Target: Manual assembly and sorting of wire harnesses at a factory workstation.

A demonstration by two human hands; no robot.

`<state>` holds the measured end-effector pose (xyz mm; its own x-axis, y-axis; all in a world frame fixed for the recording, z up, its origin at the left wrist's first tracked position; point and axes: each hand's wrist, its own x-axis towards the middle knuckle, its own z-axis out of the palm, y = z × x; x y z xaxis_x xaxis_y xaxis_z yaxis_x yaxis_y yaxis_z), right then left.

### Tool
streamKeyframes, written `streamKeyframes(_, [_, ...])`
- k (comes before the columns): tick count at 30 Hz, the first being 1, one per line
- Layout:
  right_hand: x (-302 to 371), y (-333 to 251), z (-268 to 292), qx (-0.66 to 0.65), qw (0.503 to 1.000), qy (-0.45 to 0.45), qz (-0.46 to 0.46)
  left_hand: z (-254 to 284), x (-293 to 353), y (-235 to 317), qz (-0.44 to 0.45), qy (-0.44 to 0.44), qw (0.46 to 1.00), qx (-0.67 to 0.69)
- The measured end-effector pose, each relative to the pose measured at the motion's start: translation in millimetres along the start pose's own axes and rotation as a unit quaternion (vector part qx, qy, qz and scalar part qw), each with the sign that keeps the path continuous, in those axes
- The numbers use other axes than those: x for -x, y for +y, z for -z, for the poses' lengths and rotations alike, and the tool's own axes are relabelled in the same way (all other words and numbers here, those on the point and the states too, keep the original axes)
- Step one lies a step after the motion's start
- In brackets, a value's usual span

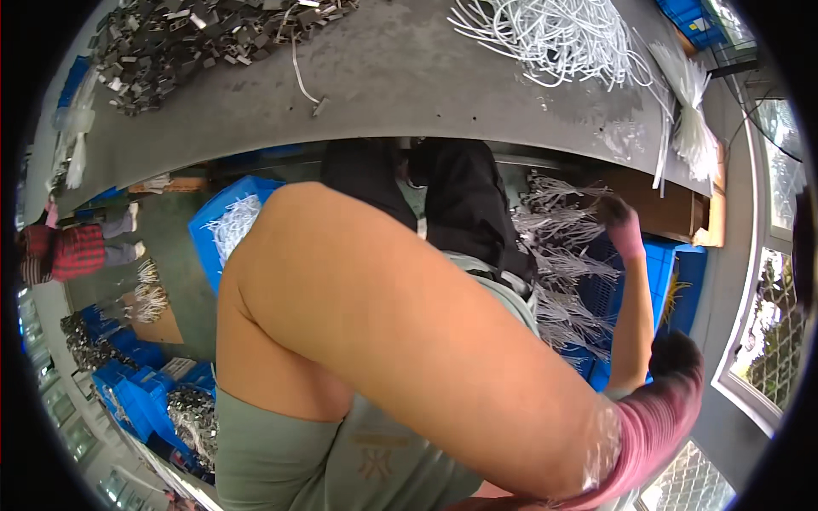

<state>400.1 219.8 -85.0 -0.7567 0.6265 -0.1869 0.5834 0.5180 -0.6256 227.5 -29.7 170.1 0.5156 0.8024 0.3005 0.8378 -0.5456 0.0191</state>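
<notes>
My left arm reaches across my body. Its bent elbow is at the left and the forearm runs down to the lower right. My left hand (669,383), in a pink glove with dark fingers, is beside my right forearm. Motion smears its fingers. Clear film (603,447) wraps the left wrist near the glove cuff. My right hand (622,225), also in a pink and dark glove, hangs by bundles of white cables (562,247) below the table edge. Its fingers are dark and blurred; whether they hold a cable I cannot tell.
On the grey table (383,89) lie a heap of small metal connectors (179,51), a pile of white cables (562,34) and one loose cable (300,77). Blue bins (141,400) stand at the left, a cardboard box (665,204) at the right. Another person (77,251) is far left.
</notes>
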Motion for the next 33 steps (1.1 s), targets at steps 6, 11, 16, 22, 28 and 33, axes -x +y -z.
streamKeyframes(6, [-112.2, -80.8, 32.7, -0.072, 0.994, 0.071, -0.032, -43.7, 72.9, -62.3, -0.014, 0.09, 0.952, 0.292])
streamKeyframes(11, [-229.4, -127.3, 16.9, 0.068, 0.992, 0.107, -0.015, -95.3, 172.7, -116.3, 0.352, -0.089, 0.92, 0.149])
streamKeyframes(16, [-286.2, -166.4, -10.9, 0.265, 0.952, 0.047, -0.149, -149.6, 305.3, -74.8, 0.61, -0.064, 0.771, 0.174])
streamKeyframes(22, [-322.3, -99.1, -16.5, 0.159, 0.981, 0.021, -0.111, -173.0, 381.4, -32.8, 0.694, -0.037, 0.682, 0.227])
streamKeyframes(28, [-265.6, -130.3, 10.5, -0.161, 0.98, -0.03, -0.112, -176.5, 370.9, -43.7, 0.698, 0.003, 0.679, 0.227])
streamKeyframes(33, [-236.7, -108.9, 11.0, -0.267, 0.957, -0.008, -0.116, -165.5, 312.8, -86.8, 0.63, 0.029, 0.721, 0.287])
